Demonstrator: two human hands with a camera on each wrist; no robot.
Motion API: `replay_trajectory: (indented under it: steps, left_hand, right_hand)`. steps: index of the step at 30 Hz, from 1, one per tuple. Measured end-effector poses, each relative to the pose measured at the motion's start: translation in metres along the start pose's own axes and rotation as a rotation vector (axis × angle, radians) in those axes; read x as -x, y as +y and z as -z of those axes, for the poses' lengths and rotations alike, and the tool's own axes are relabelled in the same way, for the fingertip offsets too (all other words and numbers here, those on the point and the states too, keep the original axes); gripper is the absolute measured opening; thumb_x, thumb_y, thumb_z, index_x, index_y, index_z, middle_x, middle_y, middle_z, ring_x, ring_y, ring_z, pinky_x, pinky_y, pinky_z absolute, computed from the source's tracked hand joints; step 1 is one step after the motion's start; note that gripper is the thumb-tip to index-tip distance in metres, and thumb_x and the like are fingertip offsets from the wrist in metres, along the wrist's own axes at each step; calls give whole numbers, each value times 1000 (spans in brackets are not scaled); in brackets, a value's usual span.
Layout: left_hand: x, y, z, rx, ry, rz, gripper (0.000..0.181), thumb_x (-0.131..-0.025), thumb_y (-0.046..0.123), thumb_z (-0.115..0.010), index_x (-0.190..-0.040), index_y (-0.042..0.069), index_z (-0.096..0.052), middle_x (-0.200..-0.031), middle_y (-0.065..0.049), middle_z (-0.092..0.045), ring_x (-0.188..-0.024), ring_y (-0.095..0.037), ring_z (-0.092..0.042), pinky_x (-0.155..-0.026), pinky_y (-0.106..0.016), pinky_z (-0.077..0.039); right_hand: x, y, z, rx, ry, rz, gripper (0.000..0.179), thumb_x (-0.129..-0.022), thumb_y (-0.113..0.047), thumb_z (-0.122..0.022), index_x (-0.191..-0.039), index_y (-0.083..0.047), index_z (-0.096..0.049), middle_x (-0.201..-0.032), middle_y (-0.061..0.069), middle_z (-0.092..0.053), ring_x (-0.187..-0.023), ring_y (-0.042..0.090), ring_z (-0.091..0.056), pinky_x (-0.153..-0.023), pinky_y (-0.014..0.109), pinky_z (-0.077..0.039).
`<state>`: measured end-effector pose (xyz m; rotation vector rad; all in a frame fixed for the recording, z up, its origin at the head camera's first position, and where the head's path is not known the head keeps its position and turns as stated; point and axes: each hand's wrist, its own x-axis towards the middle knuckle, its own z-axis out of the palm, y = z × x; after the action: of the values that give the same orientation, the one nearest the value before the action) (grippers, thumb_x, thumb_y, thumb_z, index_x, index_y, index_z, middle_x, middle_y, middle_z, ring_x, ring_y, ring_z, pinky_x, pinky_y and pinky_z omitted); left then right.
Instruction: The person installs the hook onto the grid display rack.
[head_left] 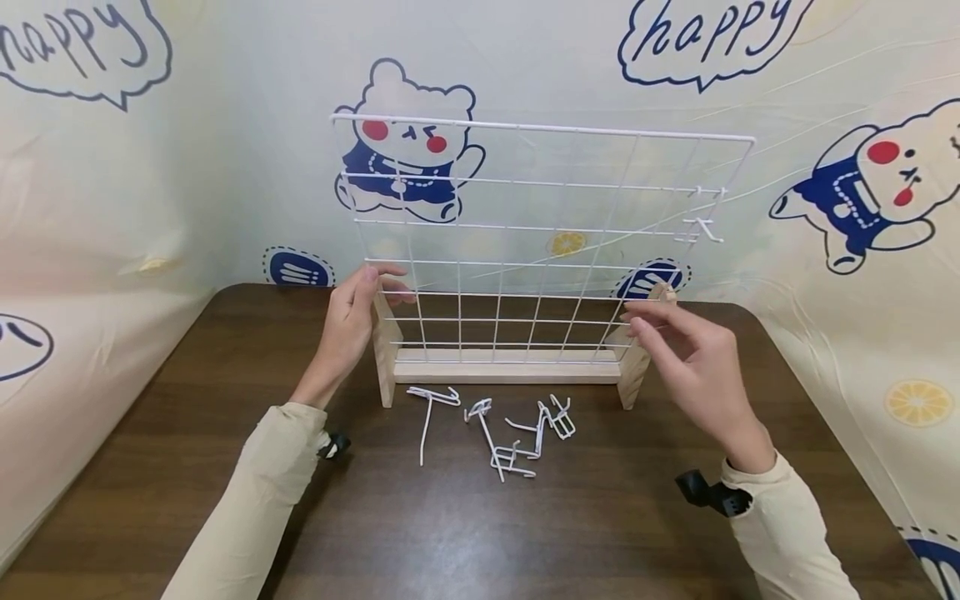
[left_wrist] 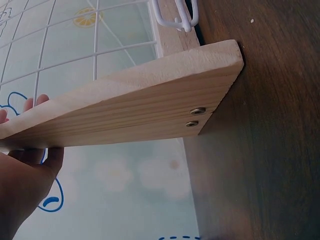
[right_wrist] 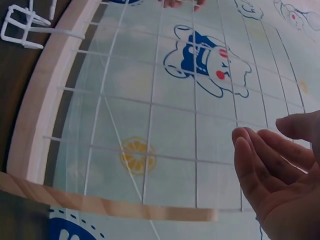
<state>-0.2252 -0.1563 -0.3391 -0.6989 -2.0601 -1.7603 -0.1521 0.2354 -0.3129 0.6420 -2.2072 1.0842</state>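
Observation:
A white wire grid (head_left: 540, 127) stands upright in a pale wooden stand (head_left: 510, 377). My left hand (head_left: 347, 315) grips the stand's left side panel (left_wrist: 150, 102), fingers behind it and thumb at the outer side. Close by the right side panel (head_left: 634, 379), my right hand (head_left: 701, 367) is raised, its fingers loosely bent. In the right wrist view its thumb and fingers are apart with nothing between them. Small white wire hooks (head_left: 705, 229) hang near the grid's upper right corner.
Several loose white wire hooks (head_left: 425, 433) lie on the dark brown table (head_left: 420, 533) in front of the stand. Behind rises a patterned cloth backdrop (head_left: 247, 183) with bear drawings. Each wrist wears a small black device (head_left: 712, 493).

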Motion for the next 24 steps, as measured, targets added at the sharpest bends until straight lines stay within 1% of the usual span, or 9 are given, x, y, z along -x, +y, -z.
replay_trajectory:
  steps: [2, 6, 9, 12, 16, 19, 24]
  left_hand:
    - [0, 0, 0, -1, 0, 3, 40, -109, 15, -29, -118, -14, -56, -102, -36, -65, -91, -36, -69, -94, -52, -53]
    - [0, 0, -1, 4, -3, 9, 40, -109, 14, -29, -118, -14, -56, -103, -38, -64, -91, -28, -71, -94, -57, -51]
    - [0, 1, 0, 2, -3, 6, 39, -109, 14, -29, -118, -14, -56, -105, -38, -63, -90, -17, -71, -94, -56, -51]
    - [0, 0, -1, 4, -1, -3, 39, -109, 14, -30, -118, -14, -56, -104, -38, -63, -89, -13, -71, -94, -53, -52]
    - [-1, -1, -2, 4, 1, -1, 39, -109, 14, -30, -119, -13, -56, -103, -36, -64, -92, -37, -70, -94, -47, -54]
    - [0, -1, -2, 7, 2, 5, 41, -110, 15, -30, -119, -14, -56, -104, -36, -64, -93, -54, -62, -94, -43, -55]
    - [1, -3, -2, 18, 7, 4, 41, -110, 15, -30, -119, -15, -56, -103, -38, -62, -92, -53, -63, -93, -42, -56]
  right_hand:
    - [2, 1, -5, 27, -35, 10, 26, -88, 4, -71, -112, -6, -74, -100, 6, -75, -84, 4, -68, -76, 11, -52]
    - [5, 4, -12, 46, -119, -14, 22, -91, -2, -69, -111, -10, -74, -99, 1, -75, -84, 4, -68, -75, 12, -52]
    - [7, 6, -18, 58, -198, -56, 19, -94, -8, -68, -112, -12, -74, -100, -1, -75, -85, 5, -67, -74, 14, -53]
    - [9, 10, -22, 61, -286, -108, 18, -96, -15, -67, -113, -12, -73, -102, -1, -74, -84, 7, -67, -74, 21, -57]
    - [10, 15, -28, 63, -388, -153, 18, -97, -20, -67, -112, -11, -73, -103, -2, -74, -85, 9, -67, -75, 30, -60]
    - [10, 19, -31, 58, -449, -170, 18, -96, -19, -68, -112, -11, -73, -103, -2, -74, -88, 9, -66, -75, 32, -59]
    - [13, 29, -38, 38, -530, -176, 19, -93, -14, -71, -111, -11, -74, -99, -3, -74, -86, 8, -66, -74, 32, -58]
